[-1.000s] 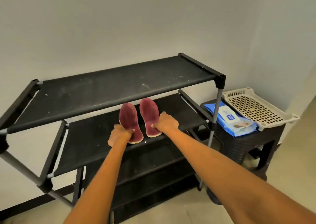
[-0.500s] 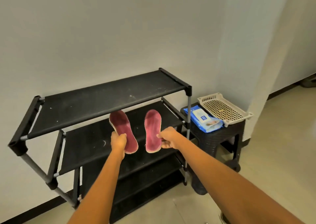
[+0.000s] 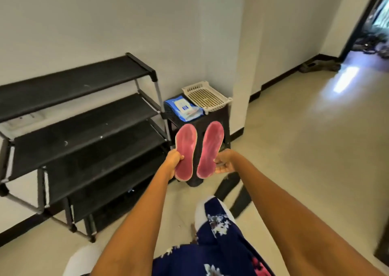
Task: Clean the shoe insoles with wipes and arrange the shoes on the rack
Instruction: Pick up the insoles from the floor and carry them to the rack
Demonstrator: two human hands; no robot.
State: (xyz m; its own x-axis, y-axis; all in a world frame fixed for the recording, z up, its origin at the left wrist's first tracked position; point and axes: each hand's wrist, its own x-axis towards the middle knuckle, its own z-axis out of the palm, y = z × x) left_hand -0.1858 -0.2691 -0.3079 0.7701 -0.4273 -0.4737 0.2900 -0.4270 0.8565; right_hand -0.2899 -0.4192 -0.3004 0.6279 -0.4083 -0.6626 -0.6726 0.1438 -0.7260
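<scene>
The tray (image 3: pixel 205 97) on the stool (image 3: pixel 212 119) holds nothing visible; a pack of wipes (image 3: pixel 185 108) lies just beside it, touching its edge. The rack (image 3: pixel 84 128) shelves carry no shoes. The left hand (image 3: pixel 173 163) pinches the left insole (image 3: pixel 185 151) near its heel; the right hand (image 3: pixel 226 163) pinches the right insole (image 3: pixel 210 149) likewise. Both insoles are held upright in front of the stool. Dark blurred shapes (image 3: pixel 231 191) on the floor, possibly footwear, cannot be identified.
</scene>
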